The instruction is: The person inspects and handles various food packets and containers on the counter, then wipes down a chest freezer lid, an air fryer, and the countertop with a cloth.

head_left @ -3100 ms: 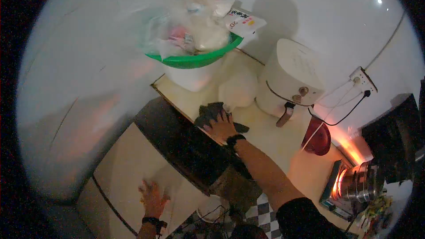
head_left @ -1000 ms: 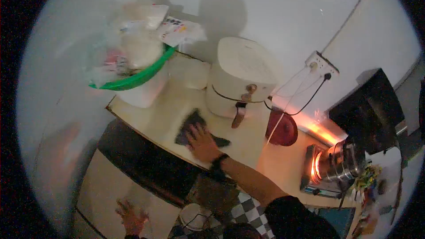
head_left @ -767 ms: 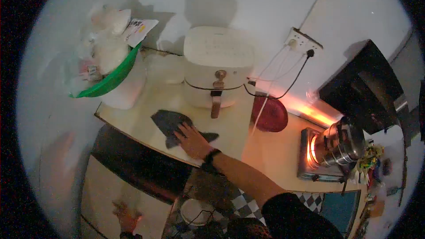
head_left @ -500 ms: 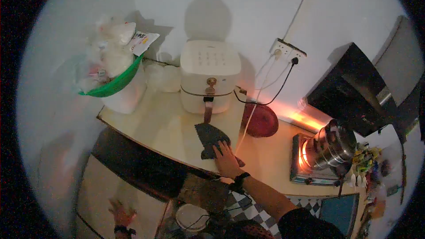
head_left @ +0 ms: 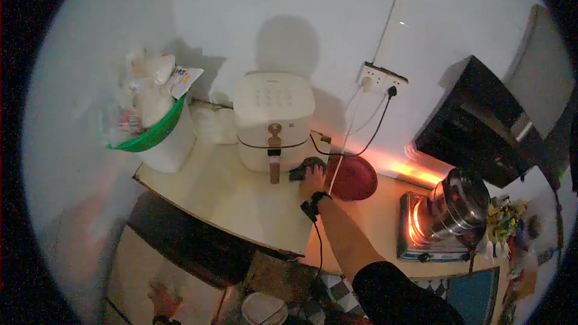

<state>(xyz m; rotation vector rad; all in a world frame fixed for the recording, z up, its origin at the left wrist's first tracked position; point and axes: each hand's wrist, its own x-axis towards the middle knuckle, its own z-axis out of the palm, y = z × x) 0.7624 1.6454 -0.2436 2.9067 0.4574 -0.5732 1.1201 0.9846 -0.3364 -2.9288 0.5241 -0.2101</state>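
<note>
A dark grey cloth (head_left: pixel 306 169) is bunched under my right hand (head_left: pixel 313 180), whose fingers press it against the counter (head_left: pixel 241 204) by the lower right front of a white air fryer (head_left: pixel 274 123). The air fryer's brown handle (head_left: pixel 274 168) points toward me, just left of the cloth. At the lower left, my left hand (head_left: pixel 164 298) is held with fingers apart over a pale flat panel (head_left: pixel 138 271). It holds nothing, and it is somewhat blurred.
A white bin with a green rim (head_left: pixel 153 132) holds plastic bags at the left. Right of my right hand are a red round plate or lid (head_left: pixel 354 177) and a cable. A steel pot (head_left: pixel 460 201) stands on a lit gas stove (head_left: pixel 415 222). Cables hang from a wall socket (head_left: pixel 382 78).
My right hand has slid the cloth from the counter's front edge back to the air fryer's right side, and the cloth is more bunched. My left hand stays at the lower left.
</note>
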